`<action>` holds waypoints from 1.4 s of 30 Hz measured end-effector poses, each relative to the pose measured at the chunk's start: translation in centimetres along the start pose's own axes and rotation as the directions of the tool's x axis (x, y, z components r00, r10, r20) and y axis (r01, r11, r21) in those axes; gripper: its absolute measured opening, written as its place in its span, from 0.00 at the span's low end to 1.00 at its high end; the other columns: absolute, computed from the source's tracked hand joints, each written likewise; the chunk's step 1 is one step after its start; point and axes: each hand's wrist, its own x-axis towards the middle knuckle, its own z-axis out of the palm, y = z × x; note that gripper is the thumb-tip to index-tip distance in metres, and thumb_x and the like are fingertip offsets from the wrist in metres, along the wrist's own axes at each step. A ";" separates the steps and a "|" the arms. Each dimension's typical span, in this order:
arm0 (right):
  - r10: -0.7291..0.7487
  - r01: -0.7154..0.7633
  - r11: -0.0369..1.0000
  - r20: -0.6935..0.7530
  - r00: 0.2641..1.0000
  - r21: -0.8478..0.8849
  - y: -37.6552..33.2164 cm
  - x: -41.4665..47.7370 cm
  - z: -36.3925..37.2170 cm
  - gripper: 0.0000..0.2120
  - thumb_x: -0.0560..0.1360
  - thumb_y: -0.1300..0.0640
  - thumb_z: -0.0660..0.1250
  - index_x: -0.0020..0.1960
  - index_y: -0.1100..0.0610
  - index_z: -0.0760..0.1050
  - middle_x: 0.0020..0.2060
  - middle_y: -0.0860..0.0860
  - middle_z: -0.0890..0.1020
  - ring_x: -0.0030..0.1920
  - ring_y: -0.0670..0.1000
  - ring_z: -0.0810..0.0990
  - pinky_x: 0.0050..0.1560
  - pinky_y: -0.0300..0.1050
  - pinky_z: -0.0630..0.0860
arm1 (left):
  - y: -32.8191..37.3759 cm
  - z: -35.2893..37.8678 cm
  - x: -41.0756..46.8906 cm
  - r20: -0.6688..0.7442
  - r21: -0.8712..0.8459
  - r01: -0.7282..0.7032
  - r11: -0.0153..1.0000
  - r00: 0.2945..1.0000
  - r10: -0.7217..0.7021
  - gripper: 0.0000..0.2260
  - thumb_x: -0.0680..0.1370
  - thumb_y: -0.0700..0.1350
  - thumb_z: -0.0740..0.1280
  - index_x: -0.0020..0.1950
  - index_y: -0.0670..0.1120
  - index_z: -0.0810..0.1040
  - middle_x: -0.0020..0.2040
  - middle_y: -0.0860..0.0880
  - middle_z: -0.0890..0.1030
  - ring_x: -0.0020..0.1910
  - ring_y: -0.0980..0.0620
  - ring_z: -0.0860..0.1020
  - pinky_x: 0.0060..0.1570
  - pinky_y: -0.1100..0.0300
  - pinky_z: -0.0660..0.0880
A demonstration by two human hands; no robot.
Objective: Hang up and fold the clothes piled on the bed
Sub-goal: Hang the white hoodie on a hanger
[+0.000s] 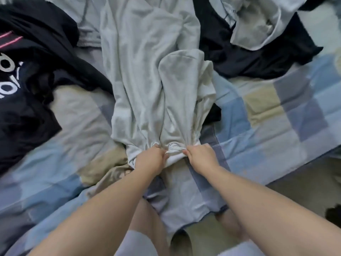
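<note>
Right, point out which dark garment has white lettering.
The left dark garment, which also bears pink stripes; the upper-right dark garment shows no print.

Light: soft and even, moderately bright across my bed [276, 115].
Shadows: faint, pooled in the folds of the grey shirt [140, 80].
Blur: everything slightly soft; the black clothes [27, 80] at left lose detail.
Edges: wide-angle bend, my forearms [110, 209] swell toward the bottom.

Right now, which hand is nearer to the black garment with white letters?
Left. The left hand is right of the lettered black garment; the right hand is farther right.
</note>
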 end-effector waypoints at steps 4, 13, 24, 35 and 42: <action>0.024 -0.026 1.000 0.099 0.995 0.014 -0.2 -5.8 2.6 0.18 0.85 0.47 0.53 0.57 0.55 0.78 0.51 0.58 0.84 0.53 0.61 0.80 0.54 0.51 0.67 | 1.5 3.8 -3.8 0.081 0.071 -0.008 0.997 0.997 0.002 0.18 0.85 0.55 0.55 0.66 0.50 0.79 0.66 0.46 0.75 0.58 0.41 0.79 0.53 0.51 0.75; 0.079 -0.179 0.947 0.347 0.934 0.267 0.2 -9.3 -1.4 0.17 0.84 0.46 0.56 0.54 0.55 0.79 0.54 0.59 0.81 0.57 0.62 0.78 0.47 0.49 0.69 | 3.0 2.9 -8.0 0.300 -0.083 -0.002 0.997 0.954 0.026 0.18 0.84 0.55 0.56 0.54 0.44 0.80 0.56 0.41 0.80 0.56 0.42 0.77 0.52 0.53 0.71; 0.121 -0.098 0.968 -0.088 0.989 0.232 1.9 6.8 -14.9 0.30 0.81 0.45 0.60 0.80 0.48 0.55 0.75 0.50 0.66 0.75 0.54 0.63 0.70 0.54 0.63 | 0.1 -14.6 5.9 -0.303 0.071 -0.021 0.997 0.952 0.042 0.18 0.81 0.54 0.60 0.71 0.52 0.70 0.74 0.49 0.66 0.72 0.43 0.62 0.66 0.49 0.61; 0.004 0.012 0.998 -0.241 0.971 0.066 -1.4 24.1 -22.2 0.35 0.81 0.43 0.59 0.81 0.42 0.43 0.81 0.49 0.48 0.81 0.53 0.44 0.78 0.55 0.48 | -7.1 -26.7 22.1 -0.594 -0.038 0.064 0.997 0.801 -0.074 0.37 0.76 0.61 0.65 0.81 0.55 0.53 0.82 0.48 0.50 0.80 0.41 0.50 0.73 0.40 0.56; -0.002 0.020 0.999 -0.335 0.942 0.049 -2.2 36.0 -23.3 0.47 0.75 0.39 0.65 0.81 0.44 0.36 0.81 0.51 0.46 0.81 0.56 0.45 0.77 0.60 0.49 | -10.3 -20.6 26.8 -0.790 -0.036 0.165 0.986 0.599 -0.129 0.34 0.79 0.66 0.50 0.82 0.50 0.53 0.82 0.50 0.54 0.78 0.45 0.59 0.75 0.47 0.54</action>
